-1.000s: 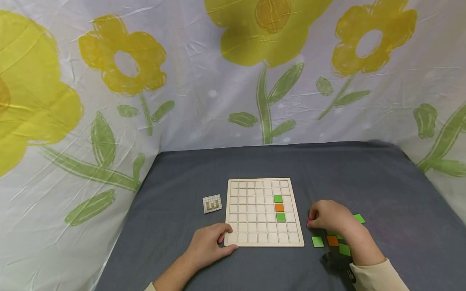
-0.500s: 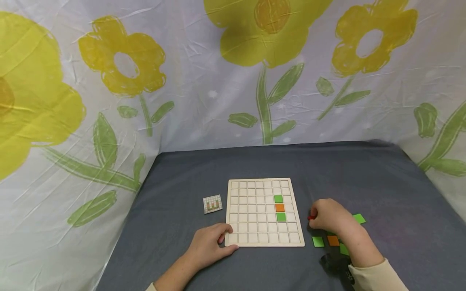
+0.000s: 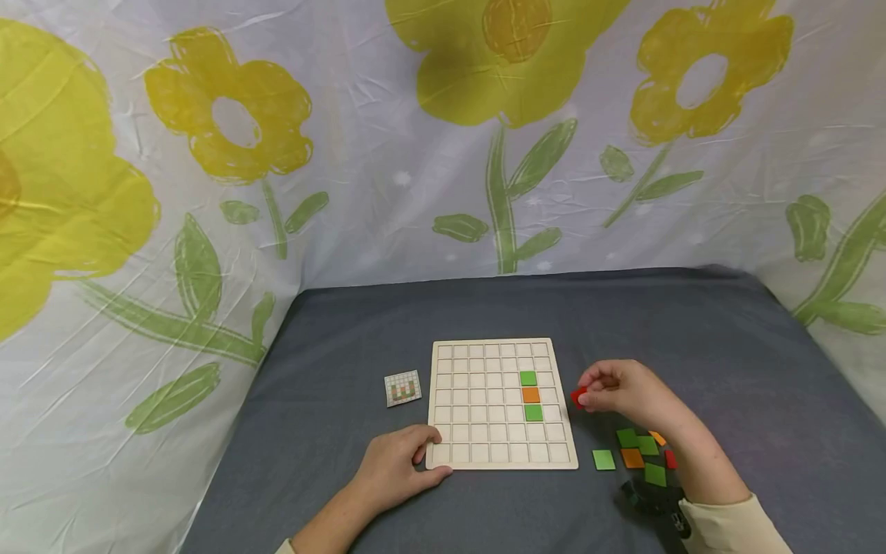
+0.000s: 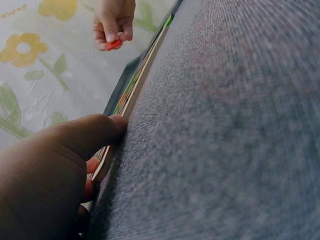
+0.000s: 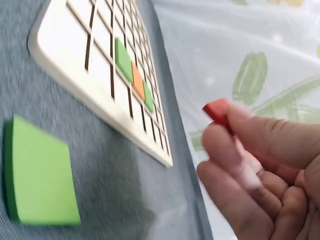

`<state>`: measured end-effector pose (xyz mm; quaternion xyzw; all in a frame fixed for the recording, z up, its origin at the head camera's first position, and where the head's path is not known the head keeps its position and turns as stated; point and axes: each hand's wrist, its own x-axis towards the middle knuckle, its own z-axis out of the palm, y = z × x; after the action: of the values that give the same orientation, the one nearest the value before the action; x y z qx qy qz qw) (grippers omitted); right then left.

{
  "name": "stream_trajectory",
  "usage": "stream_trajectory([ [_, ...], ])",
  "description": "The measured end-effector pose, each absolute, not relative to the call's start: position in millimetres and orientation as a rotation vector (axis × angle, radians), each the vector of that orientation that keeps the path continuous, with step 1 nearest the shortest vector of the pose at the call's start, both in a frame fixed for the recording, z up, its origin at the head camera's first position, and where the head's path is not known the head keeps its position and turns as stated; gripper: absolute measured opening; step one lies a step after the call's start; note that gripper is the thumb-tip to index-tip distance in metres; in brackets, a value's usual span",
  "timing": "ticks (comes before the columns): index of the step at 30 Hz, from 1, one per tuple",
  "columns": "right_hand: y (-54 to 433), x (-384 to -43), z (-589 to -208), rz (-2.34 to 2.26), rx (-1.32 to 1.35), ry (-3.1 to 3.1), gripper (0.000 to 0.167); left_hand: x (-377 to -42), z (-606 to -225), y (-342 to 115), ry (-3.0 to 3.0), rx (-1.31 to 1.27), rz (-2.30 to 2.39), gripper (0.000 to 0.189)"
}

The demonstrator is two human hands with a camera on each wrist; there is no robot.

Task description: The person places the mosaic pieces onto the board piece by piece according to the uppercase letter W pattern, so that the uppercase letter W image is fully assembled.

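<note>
R hand (image 3: 618,391) hovers rt of brd (image 3: 481,400), grip pinching red tile (image 5: 216,110); L hand (image 3: 396,464) pinches brd corner.

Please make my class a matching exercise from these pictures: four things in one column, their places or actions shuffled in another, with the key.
Column 1
1. Left hand
2. Right hand
3. Small card
4. Orange tile on the board

Column 2
A. Lying on the cloth, left of the board in the head view
B. Gripping the board's corner
C. Between two green tiles
D. Pinching a red tile

Pairs: 1-B, 2-D, 3-A, 4-C
</note>
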<state>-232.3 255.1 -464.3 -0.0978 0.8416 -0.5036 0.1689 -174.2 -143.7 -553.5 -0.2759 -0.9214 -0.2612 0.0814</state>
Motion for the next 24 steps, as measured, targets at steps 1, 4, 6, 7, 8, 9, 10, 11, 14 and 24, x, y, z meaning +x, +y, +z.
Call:
stream_trajectory([
  [1, 253.8, -232.4, -464.0, -1.456, -0.288, 2.37, 0.021, -174.3, -553.7, -143.6, -2.753, -0.824, -0.783, 0.039],
  [4, 249.7, -232.6, -465.3, -1.52, -0.309, 2.283, 0.023, -174.6, -554.4, -143.5, -2.758, -0.825, -0.785, 0.038],
  [6, 246.1, -232.9, -467.9, -1.555, -0.315, 2.222, 0.024, -174.8, -554.5, -143.4, -2.76, -0.828, -0.785, 0.039],
  [7, 243.9, -233.0, -469.4, -1.568, -0.318, 2.195, 0.024, -174.8, -554.6, -143.5, -2.761, -0.828, -0.784, 0.039],
  [8, 241.5, -233.0, -471.1, -1.578, -0.317, 2.172, 0.024, -174.8, -554.5, -143.4, -2.762, -0.829, -0.783, 0.039],
  [9, 238.9, -232.8, -472.8, -1.587, -0.316, 2.158, 0.024, -174.8, -554.4, -143.5, -2.761, -0.83, -0.785, 0.039],
  [10, 236.4, -232.8, -474.5, -1.588, -0.321, 2.15, 0.024, -174.8, -554.3, -143.5, -2.759, -0.831, -0.788, 0.039],
  [11, 233.8, -232.6, -476.0, -1.589, -0.324, 2.145, 0.023, -174.7, -554.0, -143.5, -2.759, -0.831, -0.788, 0.039],
  [14, 226.4, -231.3, -479.7, -1.577, -0.337, 2.143, 0.021, -174.7, -553.5, -143.6, -2.754, -0.831, -0.791, 0.038],
  [24, 211.5, -227.0, -488.9, -1.496, -0.323, 2.185, 0.018, -174.2, -553.5, -143.7, -2.74, -0.832, -0.776, 0.039],
])
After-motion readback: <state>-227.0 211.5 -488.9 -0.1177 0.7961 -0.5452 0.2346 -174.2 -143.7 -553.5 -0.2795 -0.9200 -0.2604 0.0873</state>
